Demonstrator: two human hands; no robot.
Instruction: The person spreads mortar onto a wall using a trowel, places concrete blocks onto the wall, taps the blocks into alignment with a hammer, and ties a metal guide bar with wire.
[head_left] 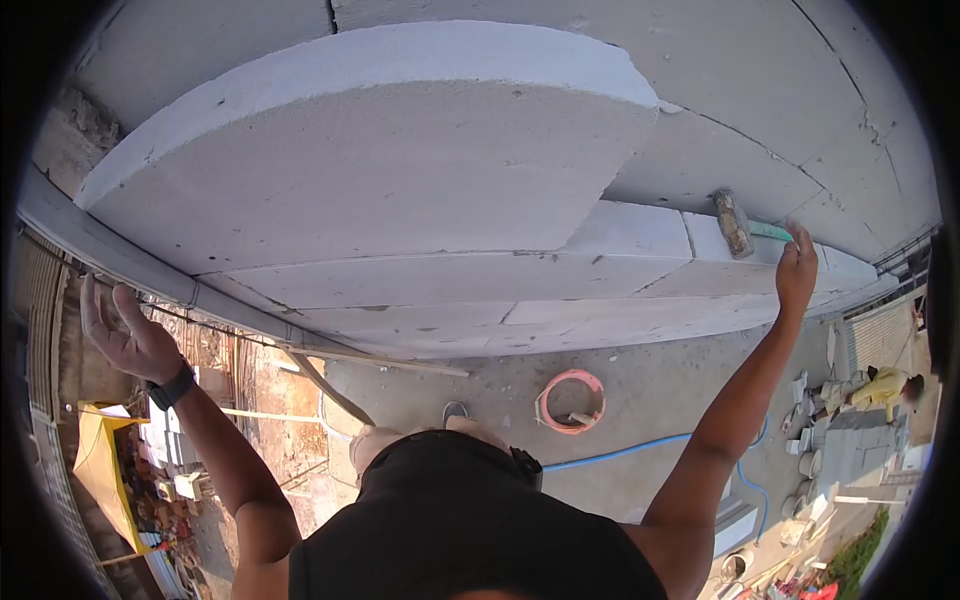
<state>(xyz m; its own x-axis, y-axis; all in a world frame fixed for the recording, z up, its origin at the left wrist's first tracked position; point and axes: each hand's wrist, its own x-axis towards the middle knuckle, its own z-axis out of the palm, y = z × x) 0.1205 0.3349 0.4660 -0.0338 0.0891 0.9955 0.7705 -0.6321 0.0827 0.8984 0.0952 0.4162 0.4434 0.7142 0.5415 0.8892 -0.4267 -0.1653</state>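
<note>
Head view: the right hand [797, 270] has its fingers closed on the end of the green handle of a hammer [735, 222]. The hammer's head is over the top ledge [635, 228] of the low row of blocks, toward the right end of the wall, just past a thin crack [688, 235]. I cannot tell if the head touches the ledge. Left of it is the big pale block [400, 170], with its slanted right edge. The left hand [130, 335] is open, fingers apart, near the grey beam [110, 240] at the wall's left end, with nothing in it.

To use the hammer well, I think small, soft taps are best, with the flat of the head. Hard hits could chip the blocks, most of all at a corner. A snug grip and a loose wrist would help. The open hand should be well out of the way of each tap.

The hammer looks old and well used. Its head is chunky, brown and grey, with rough, dirty sides. The handle is bright green, and the fingers hide its far end.
</note>
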